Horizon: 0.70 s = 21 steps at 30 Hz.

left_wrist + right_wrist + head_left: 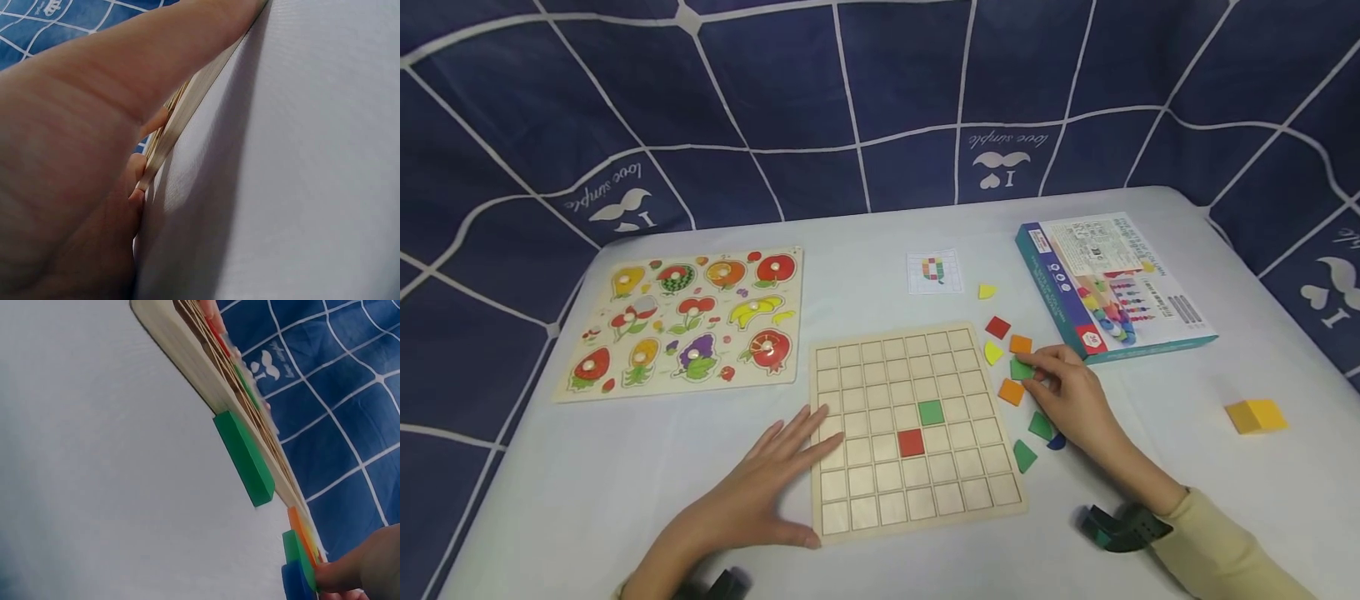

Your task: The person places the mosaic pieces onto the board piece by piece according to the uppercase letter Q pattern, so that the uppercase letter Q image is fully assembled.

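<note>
A wooden grid board lies on the white table, with a green square tile and a red square tile in its cells. My left hand spreads along the board's left side, fingertips on its edge and thumb at the near corner. To the right of the board, my right hand pinches another green tile between thumb and index finger, among loose pieces. Beside that hand are orange tiles, a green piece and a dark blue piece, the last partly hidden.
A small pattern card lies beyond the board. At the back left is a fruit peg puzzle; at the right, a flat box and a yellow block. Red and yellow pieces lie by the board's right edge.
</note>
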Motion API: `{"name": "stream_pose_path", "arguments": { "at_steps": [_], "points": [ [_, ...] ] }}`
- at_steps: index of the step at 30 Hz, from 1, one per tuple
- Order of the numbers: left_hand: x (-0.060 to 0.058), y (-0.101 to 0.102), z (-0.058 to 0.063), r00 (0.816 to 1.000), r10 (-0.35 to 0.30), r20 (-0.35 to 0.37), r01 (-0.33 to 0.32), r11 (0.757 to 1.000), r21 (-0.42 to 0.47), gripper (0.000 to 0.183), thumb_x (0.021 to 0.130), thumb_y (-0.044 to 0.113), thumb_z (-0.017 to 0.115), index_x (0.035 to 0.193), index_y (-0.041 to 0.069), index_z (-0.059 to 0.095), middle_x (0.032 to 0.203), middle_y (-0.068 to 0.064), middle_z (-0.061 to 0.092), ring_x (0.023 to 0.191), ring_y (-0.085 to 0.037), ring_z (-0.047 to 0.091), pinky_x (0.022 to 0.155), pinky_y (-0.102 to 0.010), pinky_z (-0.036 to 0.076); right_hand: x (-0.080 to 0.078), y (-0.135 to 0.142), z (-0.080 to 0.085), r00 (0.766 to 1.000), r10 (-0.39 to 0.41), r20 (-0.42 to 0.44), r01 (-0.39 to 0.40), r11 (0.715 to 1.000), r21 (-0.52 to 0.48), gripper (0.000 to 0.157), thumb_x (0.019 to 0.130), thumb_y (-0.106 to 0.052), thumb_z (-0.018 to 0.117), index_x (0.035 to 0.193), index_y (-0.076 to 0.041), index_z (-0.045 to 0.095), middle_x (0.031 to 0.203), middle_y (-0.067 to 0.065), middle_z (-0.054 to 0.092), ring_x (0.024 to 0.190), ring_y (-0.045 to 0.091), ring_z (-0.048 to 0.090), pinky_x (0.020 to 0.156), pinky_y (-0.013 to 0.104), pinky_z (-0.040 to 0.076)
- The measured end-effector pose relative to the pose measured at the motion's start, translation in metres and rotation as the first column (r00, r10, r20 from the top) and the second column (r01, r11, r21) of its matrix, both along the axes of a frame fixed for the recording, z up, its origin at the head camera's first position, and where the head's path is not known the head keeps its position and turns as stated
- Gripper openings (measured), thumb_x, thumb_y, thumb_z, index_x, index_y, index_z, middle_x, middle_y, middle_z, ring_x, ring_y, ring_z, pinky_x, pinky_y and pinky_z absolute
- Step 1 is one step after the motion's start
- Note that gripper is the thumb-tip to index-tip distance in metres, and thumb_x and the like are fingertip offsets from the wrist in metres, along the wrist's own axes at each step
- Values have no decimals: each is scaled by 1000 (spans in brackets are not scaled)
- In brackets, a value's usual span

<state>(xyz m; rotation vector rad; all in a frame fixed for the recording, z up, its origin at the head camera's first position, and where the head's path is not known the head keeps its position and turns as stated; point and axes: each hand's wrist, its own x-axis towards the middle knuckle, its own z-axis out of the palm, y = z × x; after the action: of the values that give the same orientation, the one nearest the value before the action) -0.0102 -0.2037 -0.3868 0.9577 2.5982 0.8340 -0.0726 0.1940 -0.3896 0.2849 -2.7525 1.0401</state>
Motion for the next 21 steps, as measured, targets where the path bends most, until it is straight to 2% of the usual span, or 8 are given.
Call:
{"name": "stream_pose_path", "arguments": {
  "at_steps": [13,19,21],
  "points": [
    [0,1,1,1000,9,17,-9,1000,-7,109,57,64,74,148,27,28,156,1,5,140,-22,1,108,-31,-6,0,-3,-4,999,-38,-19,38,999,19,29,75,4,74,104,2,70,86,7,54,66,17,43,50,21,36],
    [0,1,1,1000,8,17,-8,1000,0,109,57,64,74,148,27,28,156,0,6,140,-23,2,108,-46,2,0,-2,-3,999,-35,-27,35,999,20,29,75,4,75,103,3,70,86,8,55,65,17,44,50,21,36],
    [0,1,1,1000,11,22,-11,1000,-1,108,57,64,74,148,28,28,156,1,6,140,-23,2,108,-48,4,-1,-2,-2,999,-29,-30,30,999,18,28,75,4,75,103,3,70,86,8,55,65,17,44,50,21,36]
  ]
}}
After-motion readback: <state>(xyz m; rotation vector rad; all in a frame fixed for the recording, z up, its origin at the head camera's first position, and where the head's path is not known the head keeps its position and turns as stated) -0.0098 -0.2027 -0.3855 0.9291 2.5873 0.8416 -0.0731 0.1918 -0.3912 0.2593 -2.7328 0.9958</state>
